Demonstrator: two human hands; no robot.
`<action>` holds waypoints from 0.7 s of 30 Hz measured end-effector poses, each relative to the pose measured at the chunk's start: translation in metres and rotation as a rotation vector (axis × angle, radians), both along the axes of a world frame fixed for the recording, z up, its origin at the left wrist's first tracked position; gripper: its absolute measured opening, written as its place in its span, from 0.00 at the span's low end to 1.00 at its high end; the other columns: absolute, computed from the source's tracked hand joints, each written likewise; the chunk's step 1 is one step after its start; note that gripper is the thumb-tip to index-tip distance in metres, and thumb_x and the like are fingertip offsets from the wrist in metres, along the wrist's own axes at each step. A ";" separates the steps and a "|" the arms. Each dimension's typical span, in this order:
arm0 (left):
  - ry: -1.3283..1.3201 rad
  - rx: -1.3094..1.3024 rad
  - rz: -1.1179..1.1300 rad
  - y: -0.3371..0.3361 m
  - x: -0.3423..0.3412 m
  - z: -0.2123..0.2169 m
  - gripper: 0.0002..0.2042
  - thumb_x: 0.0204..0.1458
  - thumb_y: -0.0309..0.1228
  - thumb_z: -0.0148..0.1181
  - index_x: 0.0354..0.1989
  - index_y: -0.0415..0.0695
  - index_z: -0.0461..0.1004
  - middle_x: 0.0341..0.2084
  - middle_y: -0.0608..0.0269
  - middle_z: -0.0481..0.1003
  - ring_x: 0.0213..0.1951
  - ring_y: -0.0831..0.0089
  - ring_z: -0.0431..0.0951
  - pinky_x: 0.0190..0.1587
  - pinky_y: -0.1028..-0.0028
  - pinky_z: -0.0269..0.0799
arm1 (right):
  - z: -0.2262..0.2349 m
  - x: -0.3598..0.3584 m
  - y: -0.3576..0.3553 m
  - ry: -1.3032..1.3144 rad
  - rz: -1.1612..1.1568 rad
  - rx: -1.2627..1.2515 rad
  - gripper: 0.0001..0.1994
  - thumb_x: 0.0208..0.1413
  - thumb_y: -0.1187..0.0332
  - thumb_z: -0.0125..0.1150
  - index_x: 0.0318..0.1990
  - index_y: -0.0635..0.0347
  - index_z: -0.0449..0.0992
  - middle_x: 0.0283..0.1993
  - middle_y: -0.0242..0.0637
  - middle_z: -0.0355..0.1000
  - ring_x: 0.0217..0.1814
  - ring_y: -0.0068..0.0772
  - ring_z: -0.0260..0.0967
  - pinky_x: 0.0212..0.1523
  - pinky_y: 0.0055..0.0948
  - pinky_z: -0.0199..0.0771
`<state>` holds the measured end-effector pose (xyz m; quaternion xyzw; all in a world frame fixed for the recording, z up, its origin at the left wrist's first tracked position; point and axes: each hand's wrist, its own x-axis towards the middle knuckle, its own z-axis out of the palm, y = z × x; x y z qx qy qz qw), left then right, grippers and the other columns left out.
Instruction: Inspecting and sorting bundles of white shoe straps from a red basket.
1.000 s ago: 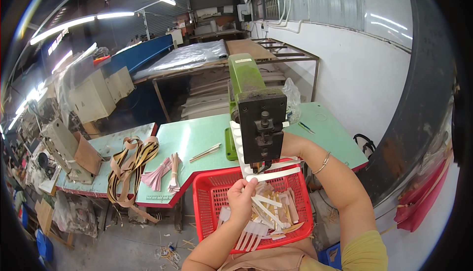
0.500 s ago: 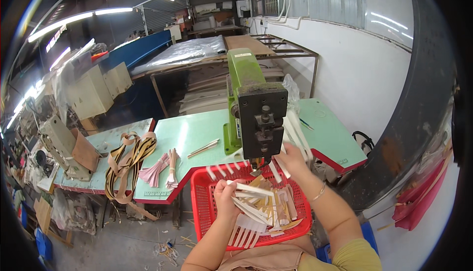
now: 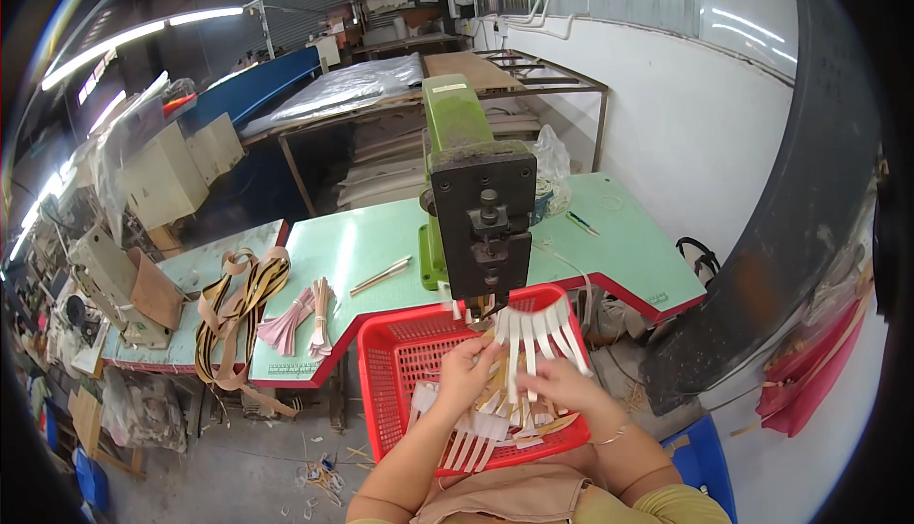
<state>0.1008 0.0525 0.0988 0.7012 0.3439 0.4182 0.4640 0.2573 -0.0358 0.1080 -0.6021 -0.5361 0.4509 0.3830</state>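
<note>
White strips, joined side by side in a fanned row, hang at the front of a green sewing machine with a black head plate. My left hand is closed at the left end of this row, just below the needle area, its fingertips partly hidden. On the right, my right hand has its fingers pinched on the lower end of one white strip. Both hands are over a red plastic basket holding loose white and tan strips.
The green tabletop carries a pink strip bundle, a cream bundle, thin sticks and a pen. Striped tape hangs over the left table's edge. A dark pillar rises at right.
The white strips have shifted from behind the machine's right side to its front. My right hand has come down toward me; my left has moved up nearer the needle. The view has shifted slightly.
</note>
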 end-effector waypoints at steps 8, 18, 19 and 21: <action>0.242 0.409 -0.168 -0.006 -0.029 0.064 0.06 0.43 0.29 0.56 0.29 0.40 0.74 0.22 0.56 0.71 0.25 0.61 0.72 0.27 0.71 0.67 | 0.042 0.032 0.014 0.276 -0.479 0.562 0.18 0.37 0.76 0.64 0.39 0.62 0.66 0.31 0.31 0.65 0.31 0.16 0.60 0.28 0.16 0.63; 0.361 0.282 -0.327 0.005 -0.044 0.094 0.09 0.40 0.31 0.60 0.27 0.39 0.73 0.22 0.55 0.72 0.25 0.62 0.73 0.30 0.71 0.68 | 0.037 0.006 0.028 0.487 0.184 0.146 0.11 0.48 0.73 0.55 0.40 0.66 0.71 0.35 0.32 0.71 0.37 0.19 0.66 0.40 0.20 0.66; 0.359 0.274 -0.291 0.006 -0.044 0.099 0.10 0.39 0.32 0.61 0.27 0.38 0.74 0.22 0.54 0.72 0.25 0.62 0.73 0.30 0.71 0.68 | 0.034 0.004 0.031 0.490 0.112 0.157 0.11 0.48 0.73 0.55 0.40 0.66 0.71 0.35 0.35 0.71 0.36 0.21 0.67 0.38 0.21 0.68; 0.355 0.211 -0.237 0.010 -0.044 0.100 0.11 0.38 0.33 0.62 0.28 0.38 0.74 0.20 0.56 0.72 0.23 0.69 0.73 0.29 0.74 0.67 | 0.040 -0.003 0.029 0.520 0.026 0.212 0.10 0.49 0.72 0.54 0.38 0.67 0.71 0.35 0.36 0.71 0.34 0.21 0.67 0.36 0.21 0.68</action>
